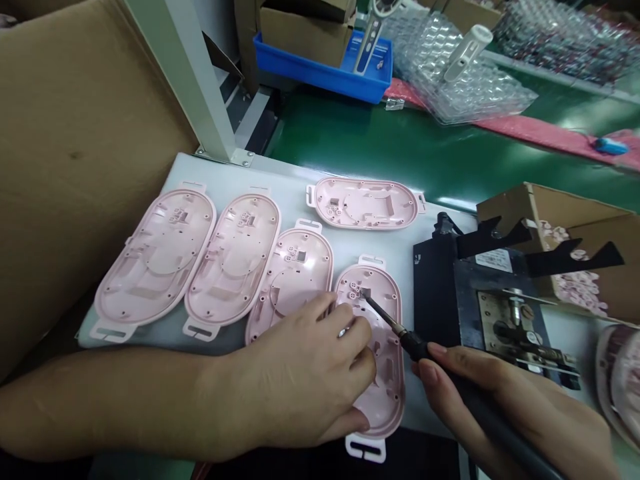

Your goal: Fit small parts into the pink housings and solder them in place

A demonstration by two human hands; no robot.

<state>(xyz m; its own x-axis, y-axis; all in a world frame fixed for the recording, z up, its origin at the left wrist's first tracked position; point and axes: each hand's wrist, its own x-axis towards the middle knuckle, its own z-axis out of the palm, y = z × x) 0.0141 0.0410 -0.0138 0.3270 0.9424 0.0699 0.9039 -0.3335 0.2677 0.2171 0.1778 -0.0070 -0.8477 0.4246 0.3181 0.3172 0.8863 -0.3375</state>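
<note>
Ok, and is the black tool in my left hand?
No, the black tool is in your right hand, while your left hand is over part of a pink shell.

Along the far edge of the bench (290,193), a hand could pass between the metal post (187,73) at the far-left corner and the sideways shell (367,205), or through the bare patch between that shell and the soldered shell (391,373). A cardboard panel (75,153) walls off the left edge; the left hand (295,377) and forearm bar the near side. The right hand (505,393) with its black-handled iron (413,345) blocks the near-right corner. Toward the right edge, a pronged black fixture (435,293) leaves only a slim strip.
</note>
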